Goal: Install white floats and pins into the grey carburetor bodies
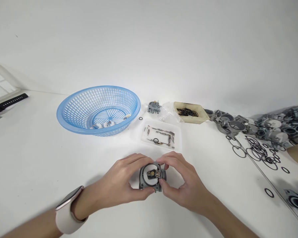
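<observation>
Here both hands, left [121,180] and right [183,185], grip a carburetor [151,177] between them near the tabletop's [39,158] front edge, its round opening facing up.

Blue latticed basket [74,109], grey metal part [151,177], black rings [259,152], white table [39,158].

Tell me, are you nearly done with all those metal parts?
Hardly. The basket holds only a few small pieces. Both hands, left hand and right hand, grip one carburetor. Another carburetor waits behind, and a big pile sits untouched at right.
</observation>
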Demonstrator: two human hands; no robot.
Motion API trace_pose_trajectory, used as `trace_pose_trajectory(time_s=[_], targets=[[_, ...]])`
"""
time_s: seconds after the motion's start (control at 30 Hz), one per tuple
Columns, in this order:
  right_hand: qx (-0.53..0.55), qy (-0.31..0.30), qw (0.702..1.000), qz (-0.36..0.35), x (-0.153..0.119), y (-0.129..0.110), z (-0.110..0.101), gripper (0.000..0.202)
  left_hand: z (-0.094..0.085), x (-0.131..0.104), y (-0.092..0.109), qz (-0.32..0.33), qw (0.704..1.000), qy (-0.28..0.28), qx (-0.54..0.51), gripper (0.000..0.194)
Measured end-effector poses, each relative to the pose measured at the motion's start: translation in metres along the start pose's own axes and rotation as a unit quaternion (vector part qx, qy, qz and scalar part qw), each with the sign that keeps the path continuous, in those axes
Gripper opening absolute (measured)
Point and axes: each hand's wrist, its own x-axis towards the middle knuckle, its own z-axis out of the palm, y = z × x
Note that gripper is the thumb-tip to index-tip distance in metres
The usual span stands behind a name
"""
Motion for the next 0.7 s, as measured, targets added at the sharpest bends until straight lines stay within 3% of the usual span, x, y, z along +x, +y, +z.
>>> trace_pose_trajectory(time_s=[0.27,0.7], targets=[[0.001,-0.011,1.0,-0.009,-0.0006,-0.0015,-0.0001,0.053,0.0001,-0.0012,0.001,-0.009,1.0,-0.014,0.004,0.043],[-0.001,-0.011,1.0,-0.014,-0.0008,-0.0015,-0.0013,0.053,0.0002,0.001,0.0016,-0.008,1.0,-0.008,0.007,0.042]])
